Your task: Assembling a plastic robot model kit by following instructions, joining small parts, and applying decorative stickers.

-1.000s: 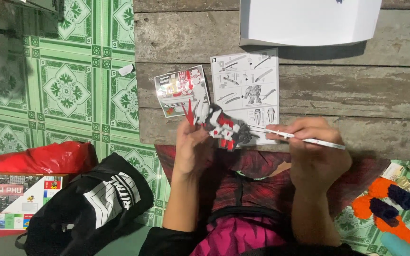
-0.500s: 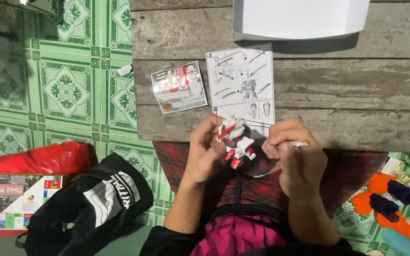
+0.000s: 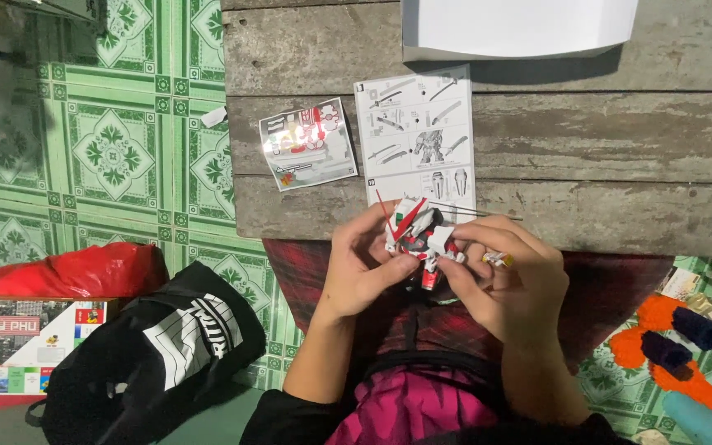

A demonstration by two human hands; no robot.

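head view: small red and white robot model (image 3: 420, 237) is pinched between left hand (image 3: 364, 268) and right hand (image 3: 511, 284) over the lap, at the wooden table (image 3: 620, 165) edge. instruction sheet (image 3: 418, 132) and sticker sheet (image 3: 306, 144) lie just behind; black bag (image 3: 158, 346) on the floor.

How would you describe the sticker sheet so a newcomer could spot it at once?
Start at the grey wooden table. The sticker sheet lies near its left edge, left of the instruction sheet. It is smaller, glossy and tilted, with red marks, while its neighbour is plain grey line drawings.
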